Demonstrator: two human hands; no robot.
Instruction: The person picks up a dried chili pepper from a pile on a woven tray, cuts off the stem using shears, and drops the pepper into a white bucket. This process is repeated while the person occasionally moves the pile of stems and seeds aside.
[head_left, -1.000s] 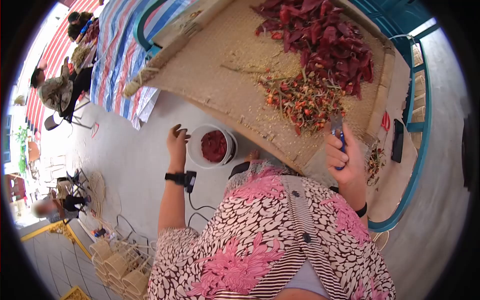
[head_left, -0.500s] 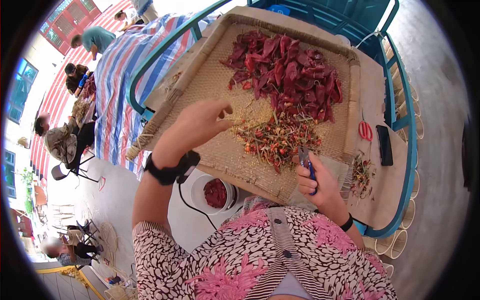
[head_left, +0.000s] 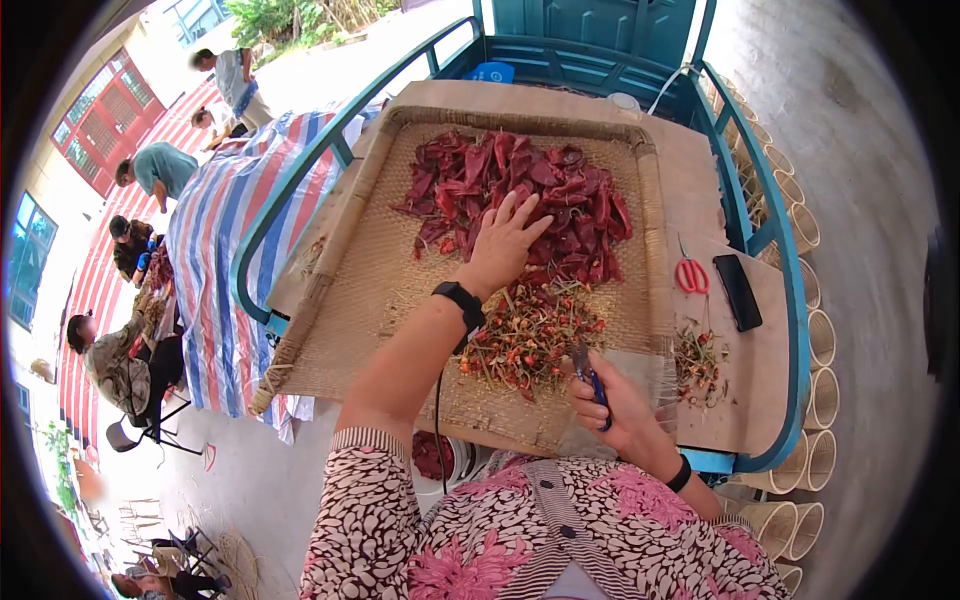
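On the woven tray [head_left: 350,290] in front of me, my left hand [head_left: 505,245] lies palm down, fingers spread wide, on the near side of the heap of dried red chillies [head_left: 560,185]. It is open, and I cannot see that it has taken hold of any. My right hand [head_left: 620,420] is closed around the blue scissors [head_left: 590,375], whose blades point up and away toward the pile of cut stems [head_left: 525,340]. That pile lies between my two hands and touches the chilli heap. Findings follow. First, the scissor tips stand near my left forearm, so a careless draw-back of that arm could meet the blades. Second, the stems and chillies share a border, and a broad sweep with the open hand could drag stems into the chillies. Third, the cable [head_left: 437,400] hanging from my wrist band [head_left: 462,300] drops past the tray's near rim and could snag there. Fourth, the white bucket [head_left: 464,462] below that rim is mostly hidden by my arm and the tray, so anything dropped blind could miss it. Fifth, the red scissors [head_left: 690,275] and phone [head_left: 737,290] lie on the counter [head_left: 700,190] just right of the tray, within reach of a stray elbow.
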